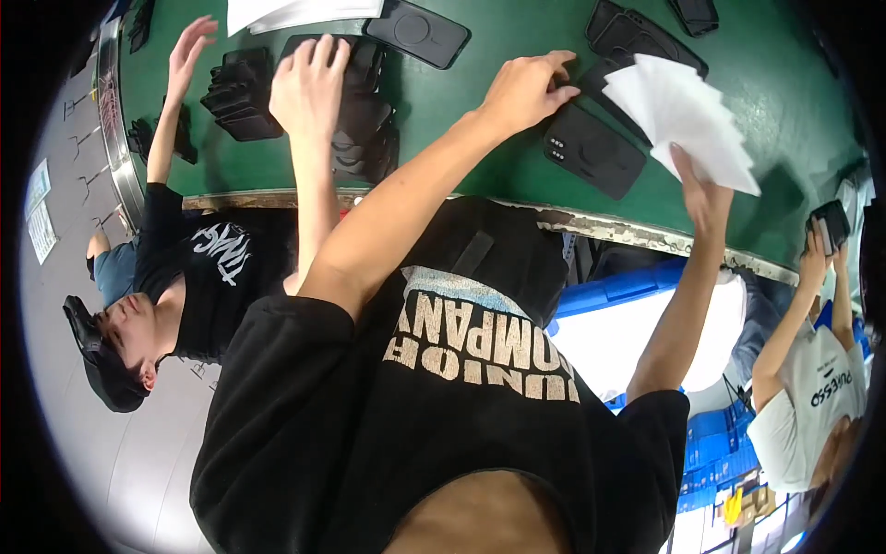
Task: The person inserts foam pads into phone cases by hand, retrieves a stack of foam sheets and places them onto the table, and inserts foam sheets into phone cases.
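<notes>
My right hand (pixel 703 189) grips a fanned bunch of thin white sheets (pixel 683 115) above the table's near edge. My left hand (pixel 526 90) reaches across to the middle, thumb and fingers apart, with its fingertips beside several dark phone cases. Just below those fingertips lies a black phone case (pixel 595 150) with camera holes and a faint ring. Beyond it, more black phone cases (pixel 641 39) overlap in a loose pile, partly covered by the sheets. Another black case with a ring (pixel 418 33) lies farther left.
On my left, a co-worker in a black shirt (pixel 226 277) has both hands over stacks of black cases (pixel 242 97) on the green table (pixel 480 157). More white sheets (pixel 305 11) lie at the far edge. A person on the right (pixel 812 388) holds a dark object.
</notes>
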`<state>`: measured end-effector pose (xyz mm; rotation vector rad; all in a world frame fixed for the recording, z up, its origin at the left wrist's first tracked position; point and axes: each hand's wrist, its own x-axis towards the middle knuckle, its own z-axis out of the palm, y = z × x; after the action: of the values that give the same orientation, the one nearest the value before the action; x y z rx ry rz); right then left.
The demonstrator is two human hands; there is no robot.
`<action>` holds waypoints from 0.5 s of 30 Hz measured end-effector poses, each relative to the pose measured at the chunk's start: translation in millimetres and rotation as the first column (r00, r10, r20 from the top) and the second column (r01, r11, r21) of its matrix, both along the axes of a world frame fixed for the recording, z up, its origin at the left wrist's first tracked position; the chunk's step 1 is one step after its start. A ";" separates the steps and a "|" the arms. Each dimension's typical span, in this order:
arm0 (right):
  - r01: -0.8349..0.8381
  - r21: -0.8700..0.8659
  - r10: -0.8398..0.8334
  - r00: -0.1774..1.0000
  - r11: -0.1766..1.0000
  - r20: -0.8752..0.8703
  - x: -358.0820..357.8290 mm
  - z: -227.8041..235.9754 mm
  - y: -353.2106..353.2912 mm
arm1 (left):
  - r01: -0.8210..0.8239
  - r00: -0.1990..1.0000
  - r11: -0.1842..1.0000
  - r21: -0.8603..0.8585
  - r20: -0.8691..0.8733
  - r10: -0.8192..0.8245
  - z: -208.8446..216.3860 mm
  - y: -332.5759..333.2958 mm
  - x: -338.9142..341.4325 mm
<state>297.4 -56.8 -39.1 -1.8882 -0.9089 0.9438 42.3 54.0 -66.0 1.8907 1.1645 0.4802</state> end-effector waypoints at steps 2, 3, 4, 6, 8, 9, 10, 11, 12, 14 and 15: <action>-0.187 0.088 0.162 0.958 0.978 0.238 -14.2 -28.6 7.8 | -0.024 0.999 1.000 -0.001 -0.027 0.024 3.0 1.1 12.0; -0.211 0.115 0.164 0.931 0.971 0.327 -29.3 -38.0 10.4 | -0.011 0.994 1.000 -0.016 -0.106 0.009 2.8 1.8 17.6; -0.214 0.119 0.166 0.931 0.969 0.326 -40.4 -41.6 12.5 | -0.002 0.983 1.000 -0.030 -0.184 -0.004 2.0 2.8 22.5; 0.238 0.181 -0.190 0.950 0.954 -0.250 -54.3 -40.8 14.0 | 0.024 0.946 0.998 -0.066 -0.323 -0.044 1.9 4.0 31.2; 0.393 0.301 -0.319 0.910 0.869 -0.265 -60.6 -32.5 15.7 | 0.035 0.970 0.998 -0.046 -0.240 -0.045 -5.9 6.2 27.7; 0.387 0.305 -0.310 0.911 0.870 -0.270 -55.1 -26.4 15.5 | 0.030 0.985 0.999 -0.024 -0.166 -0.034 -9.5 9.1 20.3; 0.534 0.290 -0.365 0.801 0.794 -0.475 -43.0 -17.3 11.7 | 0.024 0.995 1.000 -0.002 -0.092 -0.024 -13.3 11.9 12.6; 0.665 0.236 -0.387 0.646 0.709 -0.657 -30.1 -9.4 8.3 | 0.015 1.000 1.000 0.020 -0.019 -0.014 -17.2 14.1 5.2; 0.571 0.248 -0.362 0.742 0.783 -0.565 -12.7 -0.7 -1.4 | 0.022 1.000 1.000 0.020 -0.015 -0.021 -15.7 15.0 3.9; 0.491 0.247 -0.354 0.825 0.835 -0.440 14.6 19.4 -12.7 | 0.113 0.994 0.989 0.098 -0.008 -0.113 -12.2 13.5 7.8; 0.270 0.158 -0.235 0.950 0.950 -0.205 18.8 23.2 -5.5 | 0.137 0.990 0.980 0.144 -0.035 -0.134 -10.2 13.6 0.8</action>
<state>316.2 -62.4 -15.9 -1.6805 -0.6040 0.8307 43.1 67.6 -76.2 2.0917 1.0318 0.4783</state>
